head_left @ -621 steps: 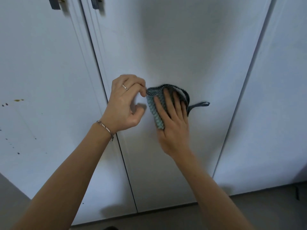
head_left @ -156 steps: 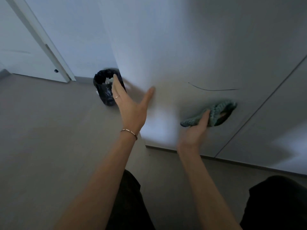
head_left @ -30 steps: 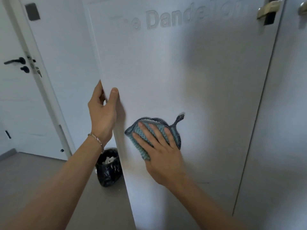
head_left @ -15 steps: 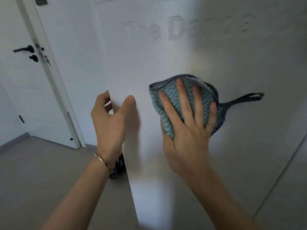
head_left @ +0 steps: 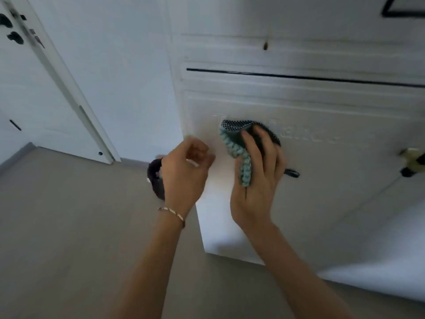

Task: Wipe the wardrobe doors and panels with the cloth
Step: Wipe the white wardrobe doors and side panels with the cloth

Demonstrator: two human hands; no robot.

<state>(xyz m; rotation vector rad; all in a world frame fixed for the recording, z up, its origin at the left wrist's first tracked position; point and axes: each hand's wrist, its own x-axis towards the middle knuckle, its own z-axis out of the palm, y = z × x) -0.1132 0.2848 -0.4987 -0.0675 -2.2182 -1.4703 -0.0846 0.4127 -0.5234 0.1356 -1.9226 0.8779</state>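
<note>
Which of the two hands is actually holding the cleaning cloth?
The right hand presses the teal cloth against the wardrobe panel; the braceleted left hand holds nothing.

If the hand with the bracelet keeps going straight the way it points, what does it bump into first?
Probably the white wardrobe panel, near its left edge. The left hand is already close to it, though depth is hard to judge.
</note>
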